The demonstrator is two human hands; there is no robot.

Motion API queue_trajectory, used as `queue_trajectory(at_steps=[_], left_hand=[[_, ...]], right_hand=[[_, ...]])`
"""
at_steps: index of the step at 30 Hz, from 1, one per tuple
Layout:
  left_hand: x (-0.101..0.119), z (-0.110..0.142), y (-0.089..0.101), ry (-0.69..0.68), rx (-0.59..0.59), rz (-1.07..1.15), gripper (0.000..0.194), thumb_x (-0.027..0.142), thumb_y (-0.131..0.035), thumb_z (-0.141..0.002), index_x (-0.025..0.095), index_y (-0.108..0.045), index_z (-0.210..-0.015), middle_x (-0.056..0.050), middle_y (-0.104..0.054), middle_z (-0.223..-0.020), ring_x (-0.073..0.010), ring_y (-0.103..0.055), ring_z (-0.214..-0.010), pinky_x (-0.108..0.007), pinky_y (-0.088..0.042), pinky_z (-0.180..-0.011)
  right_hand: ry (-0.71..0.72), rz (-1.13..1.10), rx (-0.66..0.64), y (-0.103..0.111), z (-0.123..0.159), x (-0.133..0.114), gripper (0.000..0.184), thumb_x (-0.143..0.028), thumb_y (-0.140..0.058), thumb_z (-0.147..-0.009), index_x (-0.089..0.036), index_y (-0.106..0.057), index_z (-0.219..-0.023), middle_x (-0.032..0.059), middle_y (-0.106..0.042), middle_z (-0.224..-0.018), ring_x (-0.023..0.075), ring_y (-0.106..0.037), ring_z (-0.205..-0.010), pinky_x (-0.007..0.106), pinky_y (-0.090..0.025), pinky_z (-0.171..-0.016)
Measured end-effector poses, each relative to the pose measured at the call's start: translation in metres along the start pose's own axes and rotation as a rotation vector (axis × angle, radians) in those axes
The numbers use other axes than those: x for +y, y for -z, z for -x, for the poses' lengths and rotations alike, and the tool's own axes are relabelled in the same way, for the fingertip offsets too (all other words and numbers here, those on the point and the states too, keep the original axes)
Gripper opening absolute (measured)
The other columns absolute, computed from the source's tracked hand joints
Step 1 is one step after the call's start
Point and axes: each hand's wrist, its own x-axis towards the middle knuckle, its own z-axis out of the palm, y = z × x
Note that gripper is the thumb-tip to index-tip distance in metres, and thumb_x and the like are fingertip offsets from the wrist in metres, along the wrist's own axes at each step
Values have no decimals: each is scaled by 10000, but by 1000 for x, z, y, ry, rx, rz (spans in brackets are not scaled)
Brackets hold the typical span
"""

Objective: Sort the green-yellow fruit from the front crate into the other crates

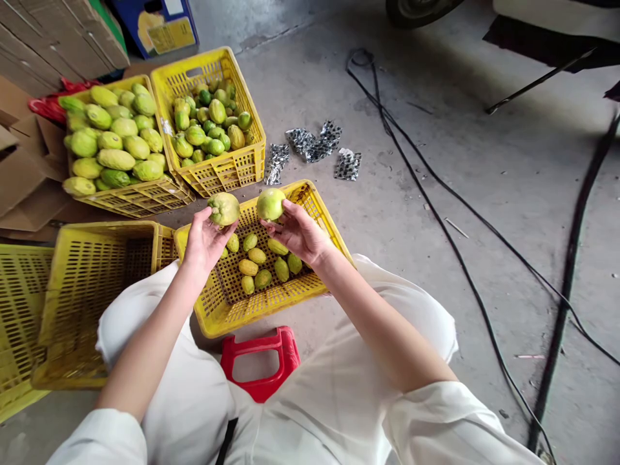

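My left hand (207, 242) grips a bumpy yellow-green citrus fruit (225, 208), its fingertips on the fruit's left side and underside. In my right hand (301, 234) is a smoother, paler green citrus fruit (270, 204), pinched from the right. Both fruits are held up side by side, a small gap between them. Below them stands a yellow plastic crate (271, 310) between my knees. Several smaller yellow-green fruits (248, 267) lie on its perforated bottom, some partly hidden by my hands.
Beyond stand two yellow crates (249, 165) of green and yellow fruits. More yellow crates (99, 284) are at left, beside cardboard boxes (29, 174). A red plastic stool (289, 352) shows between my legs. Black cables (465, 265) and silvery patterned wrappers (314, 143) lie on the concrete floor.
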Motion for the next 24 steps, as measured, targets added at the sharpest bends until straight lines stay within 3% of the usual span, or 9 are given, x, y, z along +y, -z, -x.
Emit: queue_trajectory(at_steps=[4,9,16,20,24], left_hand=[[0,-4,3,-28,22,-25,130,283,-817,-905,271,-700,-959,-21,-809,-1003,-225,-794,-1162,-288,-683,-997],[-2,-9,8,-16,9,-38,159,340,-822,-885,271,-704,-967,-25,-804,-1004,-217,-789,-1109,-268,-678,-950],[-3,-8,10,24,-61,-38,290,431,-886,-840,253,-712,-990,-56,-809,-1013,-232,-786,-1007,-340,-716,-946],[-1,-3,5,32,-54,-35,202,356,-819,-865,253,-699,-991,-54,-822,-1036,-233,-795,-1023,-362,-713,-987],[-2,-2,2,34,-49,-44,197,350,-803,-873,257,-680,-995,-47,-818,-1025,-223,-786,-1009,-335,-687,-963]], right_hand=[[15,-1,-19,2,-2,0,400,-380,-1036,-762,-275,-751,-1022,25,-814,-970,229,-795,-997,290,-651,-760],[18,36,-34,5,-3,0,419,-485,-1008,-779,-274,-709,-982,19,-780,-914,235,-783,-1007,318,-657,-772],[-11,13,-21,-1,2,-1,494,-512,-1056,-713,-299,-726,-1013,-5,-818,-940,194,-776,-866,340,-691,-831],[-1,18,-9,1,-1,0,433,-476,-994,-786,-300,-698,-1048,-5,-814,-945,226,-800,-967,342,-677,-833],[30,13,-9,5,-5,1,439,-435,-977,-764,-296,-684,-1060,5,-807,-950,252,-811,-1070,291,-640,-743]])
